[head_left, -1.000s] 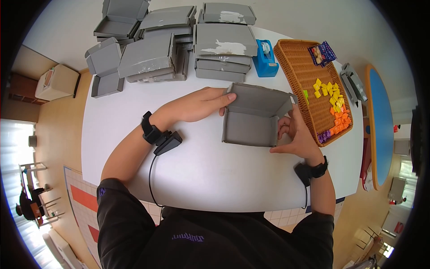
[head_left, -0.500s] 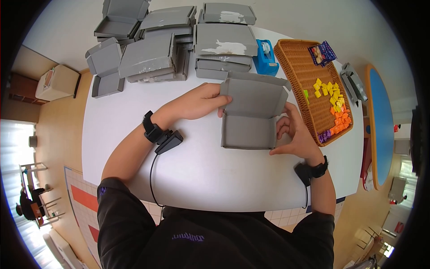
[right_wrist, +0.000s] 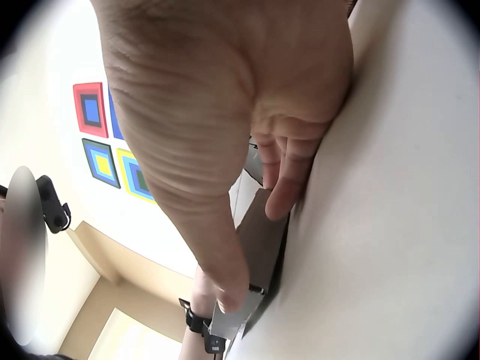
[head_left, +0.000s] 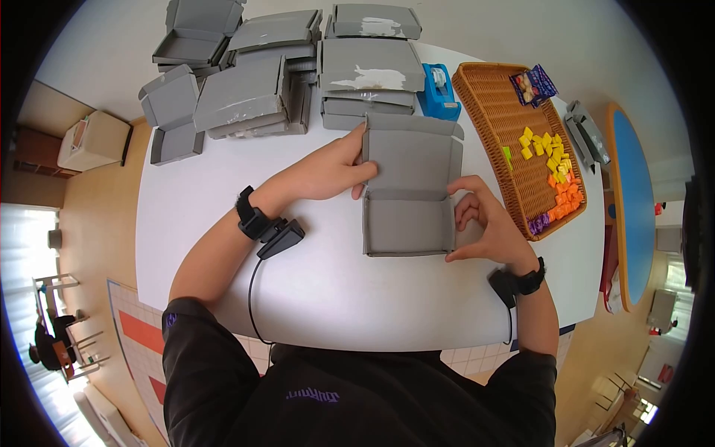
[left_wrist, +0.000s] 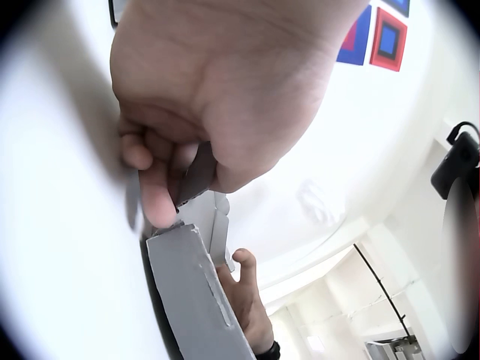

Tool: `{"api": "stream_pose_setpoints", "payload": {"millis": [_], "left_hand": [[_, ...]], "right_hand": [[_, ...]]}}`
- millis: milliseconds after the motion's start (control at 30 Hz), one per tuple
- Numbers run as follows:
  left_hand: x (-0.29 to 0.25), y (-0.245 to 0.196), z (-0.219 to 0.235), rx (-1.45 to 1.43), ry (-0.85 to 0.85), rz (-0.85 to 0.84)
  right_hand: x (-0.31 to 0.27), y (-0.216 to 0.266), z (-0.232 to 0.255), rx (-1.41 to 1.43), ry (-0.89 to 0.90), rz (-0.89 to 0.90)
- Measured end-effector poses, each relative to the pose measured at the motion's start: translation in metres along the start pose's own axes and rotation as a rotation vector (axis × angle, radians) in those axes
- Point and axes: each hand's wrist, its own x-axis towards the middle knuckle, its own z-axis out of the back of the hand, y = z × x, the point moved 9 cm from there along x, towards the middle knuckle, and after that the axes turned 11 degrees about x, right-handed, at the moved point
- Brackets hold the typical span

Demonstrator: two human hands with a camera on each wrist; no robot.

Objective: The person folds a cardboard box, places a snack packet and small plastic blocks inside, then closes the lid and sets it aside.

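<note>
A grey cardboard box (head_left: 408, 195) lay open near the middle of the white table (head_left: 335, 283), its lid flap folded back flat toward the far edge. To the left of the box, the person's left hand (head_left: 322, 173) gripped the lid's left edge, fingers curled and pinching the cardboard, which the left wrist view also showed. Beyond the box, toward the far left, stood stacks of folded grey boxes (head_left: 253, 71). Just beyond the box's far right corner sat a blue tape dispenser (head_left: 440, 86). At the box's right wall, the right hand (head_left: 488, 227) pressed against it, thumb along the near corner and fingers curled against the side, holding it steady. To the right of the box lay a wicker tray (head_left: 491, 112) holding yellow, orange and purple candies (head_left: 555, 175).
</note>
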Motion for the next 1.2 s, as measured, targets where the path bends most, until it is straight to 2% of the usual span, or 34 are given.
{"api": "stream_pose_setpoints", "payload": {"millis": [133,233,333,433,467,533,633,833,1200], "left_hand": [[-0.001,-0.007,-0.001,-0.157,-0.054,-0.093],[0.001,-0.001,0.002,-0.168,0.027,-0.057],[-0.002,0.000,0.006,-0.150,-0.011,0.108],[0.007,0.011,0.009,-0.137,-0.100,0.055],[0.005,0.021,0.007,-0.182,-0.085,0.137],[-0.008,0.008,0.007,-0.271,-0.054,0.300],[-0.008,0.021,-0.004,-0.413,-0.028,0.378],[-0.007,0.024,-0.006,-0.432,-0.005,0.368],[-0.007,0.010,-0.004,-0.253,-0.026,0.321]], "right_hand": [[0.001,0.012,-0.003,-0.155,0.002,-0.022],[0.001,0.012,-0.003,-0.141,-0.018,-0.042],[-0.001,0.011,-0.002,-0.160,-0.006,-0.016],[-0.001,0.015,-0.005,-0.170,0.013,-0.002],[-0.001,0.017,-0.006,-0.172,0.017,-0.003],[-0.002,0.018,-0.007,-0.182,0.036,0.005],[-0.003,0.020,-0.009,-0.195,0.068,0.032],[-0.004,0.023,-0.011,-0.199,0.070,0.043],[-0.003,0.022,-0.012,-0.211,0.084,0.022]]}}
